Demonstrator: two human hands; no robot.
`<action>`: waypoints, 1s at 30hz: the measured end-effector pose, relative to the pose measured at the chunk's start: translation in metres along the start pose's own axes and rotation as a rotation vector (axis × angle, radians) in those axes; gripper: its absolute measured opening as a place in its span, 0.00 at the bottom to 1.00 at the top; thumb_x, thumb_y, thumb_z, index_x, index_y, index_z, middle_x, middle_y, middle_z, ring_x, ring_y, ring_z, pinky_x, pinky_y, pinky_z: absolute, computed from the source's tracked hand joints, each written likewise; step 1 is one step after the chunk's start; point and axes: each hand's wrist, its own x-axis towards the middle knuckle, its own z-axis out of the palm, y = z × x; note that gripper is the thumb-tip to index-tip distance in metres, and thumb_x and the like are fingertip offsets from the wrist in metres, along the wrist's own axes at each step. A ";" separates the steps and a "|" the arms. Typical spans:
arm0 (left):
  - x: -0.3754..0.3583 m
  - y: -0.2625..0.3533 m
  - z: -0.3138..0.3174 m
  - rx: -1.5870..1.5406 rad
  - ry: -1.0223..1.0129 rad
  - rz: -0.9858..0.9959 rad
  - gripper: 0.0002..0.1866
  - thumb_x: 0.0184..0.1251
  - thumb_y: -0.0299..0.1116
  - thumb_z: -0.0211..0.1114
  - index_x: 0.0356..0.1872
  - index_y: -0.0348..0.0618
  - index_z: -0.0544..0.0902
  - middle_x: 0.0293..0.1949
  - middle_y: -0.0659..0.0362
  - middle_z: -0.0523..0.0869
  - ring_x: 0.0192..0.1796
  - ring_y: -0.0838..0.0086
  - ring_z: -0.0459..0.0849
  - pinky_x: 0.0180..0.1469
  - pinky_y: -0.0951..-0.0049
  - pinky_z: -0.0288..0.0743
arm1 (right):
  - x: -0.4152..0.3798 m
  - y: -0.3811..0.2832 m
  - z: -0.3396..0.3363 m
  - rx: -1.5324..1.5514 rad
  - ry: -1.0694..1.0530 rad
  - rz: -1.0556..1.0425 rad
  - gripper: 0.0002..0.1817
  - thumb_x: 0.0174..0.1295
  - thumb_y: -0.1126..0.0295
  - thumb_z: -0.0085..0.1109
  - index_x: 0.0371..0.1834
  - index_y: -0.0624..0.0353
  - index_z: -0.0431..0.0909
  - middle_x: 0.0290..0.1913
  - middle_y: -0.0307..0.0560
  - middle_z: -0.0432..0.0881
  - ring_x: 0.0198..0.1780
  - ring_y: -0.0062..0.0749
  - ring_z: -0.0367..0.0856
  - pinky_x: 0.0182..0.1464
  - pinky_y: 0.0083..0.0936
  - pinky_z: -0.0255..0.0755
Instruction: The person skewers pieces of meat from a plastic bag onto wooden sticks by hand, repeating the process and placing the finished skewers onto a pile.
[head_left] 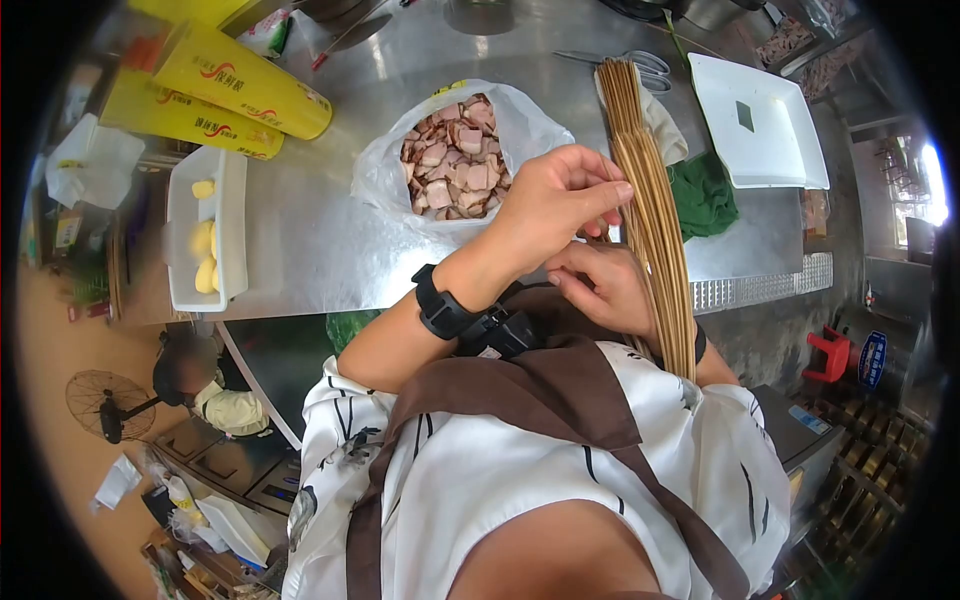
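A long bundle of thin brown sticks [650,200] runs from the metal table down over my right forearm. My left hand [575,195] is at the bundle's left edge, its thumb and fingers pinched together; what they grip is too small to make out. Just below, my right hand [605,285] lies against the bundle with its fingers curled, partly hidden behind the sticks and my left hand. Left of my hands, an open clear plastic bag [540,130] holds many pieces of sliced meat [455,160].
Yellow rolls [235,85] and a white tray with yellow pieces [235,225] are at the left. Scissors [645,70], a green cloth [705,195] and a white tray [775,125] lie at the right. A person [225,400] is at the lower left.
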 end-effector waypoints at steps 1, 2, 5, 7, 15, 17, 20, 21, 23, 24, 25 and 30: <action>0.001 -0.002 0.001 0.016 0.076 -0.002 0.09 0.60 0.30 0.62 0.37 0.36 0.75 0.31 0.59 0.81 0.29 0.81 0.78 0.30 0.84 0.71 | 0.000 0.000 0.000 -0.004 -0.002 -0.008 0.03 0.53 0.75 0.56 0.31 0.61 0.75 0.23 0.49 0.77 0.26 0.39 0.78 0.30 0.30 0.70; 0.001 -0.004 0.002 0.033 0.151 -0.004 0.09 0.59 0.28 0.63 0.37 0.36 0.74 0.31 0.59 0.80 0.29 0.81 0.78 0.30 0.83 0.72 | 0.000 0.000 0.001 -0.003 -0.002 -0.008 0.03 0.53 0.75 0.56 0.31 0.61 0.75 0.23 0.49 0.77 0.26 0.39 0.78 0.30 0.30 0.70; 0.004 -0.004 0.003 -0.107 0.105 -0.072 0.10 0.57 0.27 0.64 0.37 0.36 0.73 0.30 0.59 0.80 0.28 0.81 0.78 0.30 0.82 0.74 | -0.001 0.000 0.003 -0.025 -0.001 0.007 0.03 0.53 0.75 0.56 0.30 0.61 0.75 0.23 0.48 0.78 0.26 0.39 0.78 0.30 0.29 0.70; 0.006 -0.007 0.001 -0.133 0.095 -0.052 0.09 0.57 0.26 0.64 0.36 0.36 0.73 0.29 0.59 0.80 0.28 0.80 0.79 0.30 0.82 0.74 | -0.001 0.004 0.005 -0.021 0.004 -0.008 0.03 0.54 0.74 0.55 0.31 0.61 0.75 0.23 0.48 0.78 0.26 0.38 0.79 0.30 0.29 0.71; -0.013 0.001 -0.016 -0.110 0.105 -0.006 0.07 0.56 0.24 0.65 0.29 0.39 0.73 0.27 0.58 0.81 0.29 0.77 0.81 0.32 0.81 0.76 | -0.005 0.006 -0.003 0.018 -0.086 0.212 0.08 0.58 0.74 0.52 0.40 0.62 0.75 0.26 0.46 0.78 0.28 0.32 0.78 0.34 0.25 0.71; -0.020 0.000 -0.024 -0.120 0.058 0.029 0.07 0.56 0.24 0.65 0.27 0.39 0.73 0.30 0.56 0.82 0.30 0.77 0.81 0.34 0.79 0.77 | -0.002 -0.002 -0.002 0.358 0.145 0.285 0.12 0.61 0.75 0.48 0.47 0.64 0.71 0.30 0.43 0.79 0.32 0.26 0.77 0.38 0.21 0.70; -0.026 -0.011 -0.032 -0.172 0.092 0.017 0.11 0.56 0.23 0.64 0.36 0.40 0.70 0.32 0.54 0.82 0.33 0.75 0.82 0.36 0.77 0.77 | -0.004 0.003 -0.010 0.501 0.126 0.374 0.13 0.65 0.73 0.41 0.50 0.64 0.67 0.32 0.44 0.79 0.32 0.19 0.73 0.35 0.16 0.66; -0.027 -0.015 -0.035 -0.219 0.089 0.012 0.13 0.56 0.23 0.64 0.39 0.41 0.68 0.32 0.54 0.82 0.34 0.75 0.82 0.36 0.77 0.77 | -0.004 0.001 -0.012 0.590 0.174 0.451 0.13 0.66 0.72 0.39 0.50 0.64 0.67 0.31 0.44 0.79 0.30 0.17 0.72 0.33 0.14 0.65; -0.029 -0.028 -0.041 -0.226 0.096 0.032 0.18 0.56 0.22 0.63 0.44 0.42 0.65 0.33 0.54 0.82 0.34 0.75 0.82 0.36 0.77 0.77 | -0.008 0.006 -0.013 0.631 0.157 0.437 0.13 0.67 0.70 0.38 0.49 0.64 0.68 0.30 0.44 0.79 0.28 0.15 0.70 0.31 0.12 0.62; -0.029 -0.032 -0.043 -0.203 0.085 0.048 0.17 0.56 0.22 0.63 0.43 0.41 0.66 0.32 0.54 0.82 0.34 0.75 0.82 0.36 0.78 0.76 | -0.010 0.006 -0.015 0.610 0.096 0.443 0.13 0.66 0.70 0.39 0.49 0.64 0.67 0.29 0.43 0.79 0.27 0.14 0.69 0.30 0.12 0.62; -0.029 -0.035 -0.045 -0.179 0.069 0.063 0.17 0.56 0.22 0.63 0.43 0.41 0.66 0.32 0.54 0.82 0.34 0.75 0.82 0.37 0.78 0.76 | -0.010 0.004 -0.016 0.589 0.039 0.449 0.12 0.66 0.71 0.41 0.49 0.65 0.67 0.28 0.43 0.79 0.26 0.14 0.69 0.30 0.12 0.61; -0.030 -0.039 -0.059 -0.174 0.062 0.096 0.13 0.58 0.24 0.62 0.43 0.40 0.70 0.32 0.54 0.83 0.33 0.75 0.82 0.37 0.78 0.76 | -0.007 0.000 -0.009 0.635 0.050 0.442 0.14 0.62 0.76 0.47 0.51 0.67 0.67 0.25 0.40 0.77 0.26 0.14 0.70 0.30 0.11 0.62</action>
